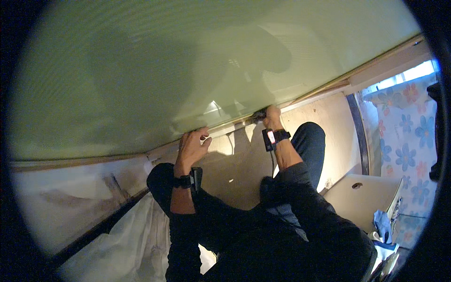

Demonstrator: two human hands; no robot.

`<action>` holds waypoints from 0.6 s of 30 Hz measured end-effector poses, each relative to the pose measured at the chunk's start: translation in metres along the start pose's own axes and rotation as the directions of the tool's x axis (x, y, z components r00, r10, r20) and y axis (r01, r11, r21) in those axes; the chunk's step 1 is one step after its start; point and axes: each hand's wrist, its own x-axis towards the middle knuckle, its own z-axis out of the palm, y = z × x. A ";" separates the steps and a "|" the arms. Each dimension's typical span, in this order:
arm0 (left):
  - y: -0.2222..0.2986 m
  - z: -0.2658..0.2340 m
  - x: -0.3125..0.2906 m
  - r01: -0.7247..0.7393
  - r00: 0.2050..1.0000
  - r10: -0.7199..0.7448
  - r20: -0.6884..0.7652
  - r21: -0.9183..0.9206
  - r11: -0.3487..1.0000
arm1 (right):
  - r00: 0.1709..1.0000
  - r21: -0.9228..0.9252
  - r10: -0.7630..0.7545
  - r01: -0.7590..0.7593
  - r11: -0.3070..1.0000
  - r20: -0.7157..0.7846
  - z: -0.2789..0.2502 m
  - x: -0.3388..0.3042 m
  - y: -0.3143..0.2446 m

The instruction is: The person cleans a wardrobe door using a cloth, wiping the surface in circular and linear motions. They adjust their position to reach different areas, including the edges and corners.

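Note:
A large glossy green panel (155, 80) fills the upper part of the head view, with a pale wooden strip (324, 91) along its lower edge. My left hand (191, 148) rests at that edge, fingers loosely bent and the thumb apart from the index finger, with nothing visible in it. Farther right along the same edge, my right hand (273, 117) is closed on a small dark object (259, 115) lying against the strip. Its kind cannot be made out, since the fingers cover part of it.
My bent knees (312, 138) are close beneath the panel. A pale box (364, 195) with a round hole stands at the right, beside a flowered curtain (406, 141). Crumpled whitish sheeting (134, 239) lies at the lower left, by a dark bar (101, 228).

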 end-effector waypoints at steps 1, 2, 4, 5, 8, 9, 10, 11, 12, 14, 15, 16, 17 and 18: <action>0.004 0.001 0.001 -0.012 1.000 0.012 -0.001 0.007 1.000 | 0.989 -0.122 -0.083 0.067 0.990 -0.127 -0.007 0.002 -0.016; 0.008 0.002 0.000 -0.023 1.000 0.023 -0.004 0.014 1.000 | 0.969 -0.108 -0.240 0.233 0.966 -0.062 -0.013 0.003 -0.028; 0.013 -0.001 -0.001 -0.021 0.999 0.021 0.039 0.017 1.000 | 0.863 -0.178 -0.498 0.478 0.860 -0.087 -0.017 0.006 -0.041; 0.014 -0.004 -0.001 -0.022 0.998 0.021 0.062 0.021 1.000 | 0.784 -0.216 -0.613 0.585 0.782 -0.096 -0.020 0.008 -0.046; 0.023 -0.010 -0.002 -0.002 0.996 -0.003 0.093 0.047 0.999 | 0.762 -0.542 -0.604 0.415 0.731 -0.231 -0.028 0.020 -0.051; 0.029 -0.011 0.001 -0.006 0.995 -0.004 0.099 0.100 0.995 | 0.746 -0.634 -0.605 0.331 0.699 -0.278 -0.037 0.030 -0.049; 0.035 -0.011 0.001 -0.002 0.994 -0.013 0.104 0.145 0.989 | 0.661 -0.766 -0.734 0.388 0.512 -0.155 -0.043 0.034 -0.047; 0.042 -0.010 0.002 0.002 0.994 -0.023 0.108 0.188 0.982 | 0.728 -0.890 -0.685 0.289 0.352 -0.034 -0.060 0.031 -0.047; 0.051 -0.015 -0.004 0.014 0.995 -0.029 0.094 0.158 0.987 | 0.752 -0.887 -0.653 0.243 0.394 -0.084 -0.051 0.024 -0.050; 0.058 -0.016 -0.004 0.007 0.997 -0.014 0.079 0.083 0.996 | 0.716 -0.902 -0.696 0.267 0.339 -0.049 -0.048 0.018 -0.040; 0.057 -0.016 -0.004 -0.002 0.997 -0.006 0.074 0.116 0.993 | 0.659 -0.911 -0.751 0.337 0.237 0.048 -0.050 0.011 -0.029; 0.054 -0.018 -0.006 -0.004 0.998 -0.005 0.056 0.150 0.989 | 0.739 -0.900 -0.672 0.324 0.292 0.048 -0.042 0.001 -0.025; 0.056 -0.018 -0.006 -0.016 0.999 0.007 0.053 0.182 0.983 | 0.706 -0.917 -0.704 0.327 0.228 0.077 -0.052 -0.001 -0.013; 0.059 -0.016 -0.006 -0.043 0.998 0.033 0.053 0.207 0.977 | 0.673 -0.931 -0.732 0.326 0.162 0.108 -0.062 -0.005 0.001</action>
